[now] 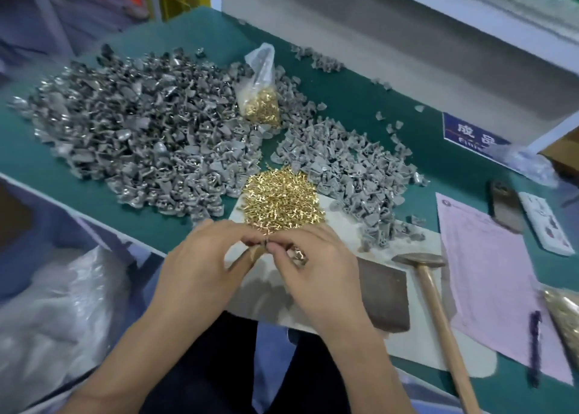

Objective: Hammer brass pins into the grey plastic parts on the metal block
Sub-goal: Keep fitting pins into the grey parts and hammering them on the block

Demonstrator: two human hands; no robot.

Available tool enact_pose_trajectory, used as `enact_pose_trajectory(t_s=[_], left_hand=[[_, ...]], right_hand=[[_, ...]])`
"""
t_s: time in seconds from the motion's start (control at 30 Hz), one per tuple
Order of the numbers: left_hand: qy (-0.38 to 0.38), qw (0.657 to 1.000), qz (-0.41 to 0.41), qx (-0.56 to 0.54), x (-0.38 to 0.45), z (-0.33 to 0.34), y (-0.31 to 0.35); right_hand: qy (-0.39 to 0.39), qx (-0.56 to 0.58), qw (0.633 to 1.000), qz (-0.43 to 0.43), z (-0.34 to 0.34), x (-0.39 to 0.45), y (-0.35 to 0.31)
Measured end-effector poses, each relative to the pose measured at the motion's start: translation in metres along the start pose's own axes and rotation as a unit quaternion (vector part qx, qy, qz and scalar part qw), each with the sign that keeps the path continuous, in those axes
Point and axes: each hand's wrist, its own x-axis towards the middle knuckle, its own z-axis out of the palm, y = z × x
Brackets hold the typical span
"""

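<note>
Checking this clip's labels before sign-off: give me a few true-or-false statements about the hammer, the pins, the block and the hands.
1. The hammer lies on the table, in neither hand. True.
2. Both hands, left hand and right hand, work together at a small piece near the loose brass pins. True.
3. All the brass pins are loose. False: some are in a plastic bag.
4. The metal block lies left of the hands. False: it lies to their right, beside the hammer.
5. The pink paper lies under the pin pile. False: it is at the right.

Green table [360, 100] bears grey parts [131, 131], brass pins [282, 199], hammer [435, 291].
</note>
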Motion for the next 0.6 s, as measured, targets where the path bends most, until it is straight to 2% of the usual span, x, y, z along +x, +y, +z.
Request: enact_pose_trajectory(t_s=[0.17,0.37,0.6], left_hand=[[0.044,0.994,-0.092,0.037,-0.011,-0.022,-0.051],[0.047,0.995,-0.087,0.024,-0.017,-0.036,-0.068],[0.037,0.996,-0.075,0.033,-0.012,-0.034,-0.059]], right_hand=[[-0.102,-0.095,0.99,-0.027,0.052,0.031,-0.035],[-0.084,-0.087,0.993,-0.01,0.084,0.047,-0.051],[-0.083,-0.072,0.994,-0.022,0.084,0.052,-0.056]])
